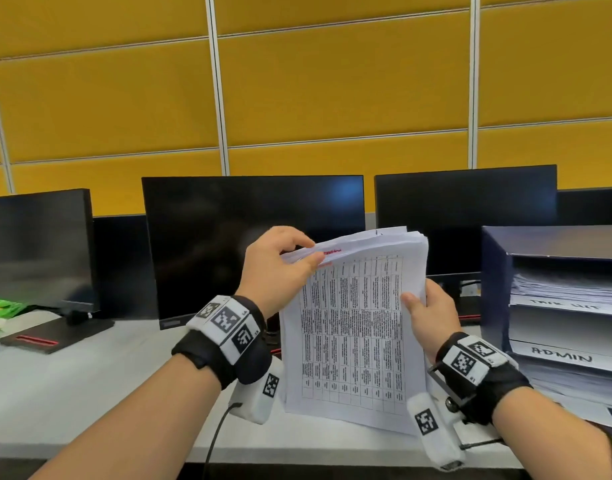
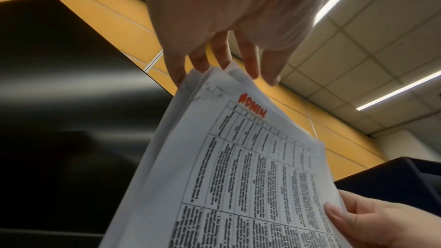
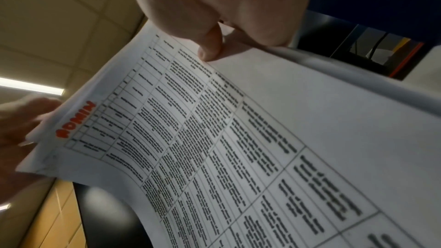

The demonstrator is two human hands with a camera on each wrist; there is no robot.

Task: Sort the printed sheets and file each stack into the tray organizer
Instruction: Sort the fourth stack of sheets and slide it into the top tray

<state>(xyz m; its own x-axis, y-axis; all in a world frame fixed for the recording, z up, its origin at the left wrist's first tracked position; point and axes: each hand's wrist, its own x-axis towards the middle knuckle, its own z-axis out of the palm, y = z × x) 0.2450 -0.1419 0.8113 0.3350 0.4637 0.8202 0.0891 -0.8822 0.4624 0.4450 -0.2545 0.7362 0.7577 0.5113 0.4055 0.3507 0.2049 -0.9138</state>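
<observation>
While both hands hold the stack (image 1: 358, 327) upright above the front edge of the desk (image 1: 89, 386), the step in hand seems to be the sorting: the person checks which heading the sheets carry. The left hand (image 1: 275, 268) pinches the top left corner of the front sheets between thumb and fingers and bends them forward. The right hand (image 1: 432, 313) grips the right edge of the stack, thumb on the printed face and the other fingers behind, where they are hidden. In the wrist views the sheet that faces them shows a table of text and a red word "ADMIN" at its top.

The organizer (image 1: 498, 289) stands at the right end of the desk, near the stack but not touching it. Its shelves already hold paper, and one label (image 1: 562, 355) reads "ADMIN". The next move probably calls for separating the sheets with this heading and sliding them flat into that shelf, without bending the loose corners.

The desk is pale grey. Dark monitors (image 1: 252, 244) stand along its back edge, before a wall of yellow panels (image 1: 332, 81). Something green (image 1: 1, 313) lies at the left edge. The ceiling has pale tiles and strip lights.
</observation>
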